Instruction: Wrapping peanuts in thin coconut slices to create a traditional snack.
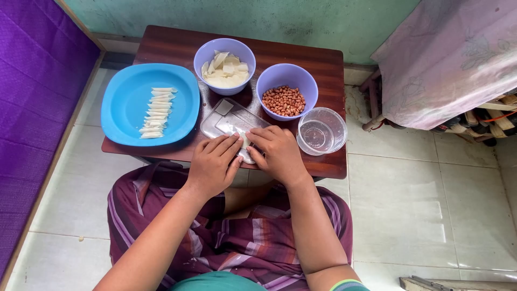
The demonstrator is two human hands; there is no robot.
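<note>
Dough, a small pale piece [244, 141], lies on a clear plastic board [229, 123] at the near edge of the brown worktop [323, 64], pinched between both hands. Left hand [212, 164] lies flat with fingers curled narrowly onto the piece; right hand [279, 153] presses its fingertips against it from the other side. Beyond the board stands a purple bowl of white cut wrappers [224, 66], and right of that a purple bowl of peanuts [287, 91]. Right of the board sits a clear bowl of water [322, 131]. Left of the board a blue plate [129, 91] carries a row of folded white rolls [155, 112].
</note>
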